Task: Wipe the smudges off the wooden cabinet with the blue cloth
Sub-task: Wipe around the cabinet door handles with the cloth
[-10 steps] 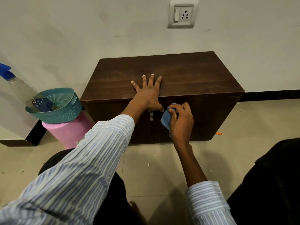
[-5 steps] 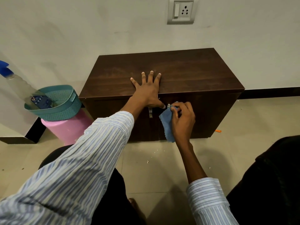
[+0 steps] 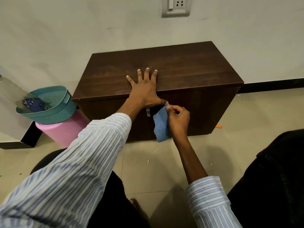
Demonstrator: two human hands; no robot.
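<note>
A low dark wooden cabinet [image 3: 189,69] stands against the white wall. My left hand [image 3: 144,89] lies flat on its top near the front edge, fingers spread, thumb hooked over the edge. My right hand [image 3: 178,119] grips the blue cloth [image 3: 162,124] against the cabinet's front, just right of a small metal door handle [image 3: 148,111]. The cloth hangs down from my fingers, its lower end near the floor line.
A teal basket [image 3: 54,111] holding a dark remote sits on a pink bin [image 3: 64,130] left of the cabinet. A wall socket [image 3: 176,5] is above. Tiled floor with small crumbs and an orange scrap [image 3: 218,127] lies in front. My dark-clothed knees flank the view.
The cloth has unfolded from a bunch in my right hand and now hangs longer down the cabinet front. My left hand has stayed flat on the top.
</note>
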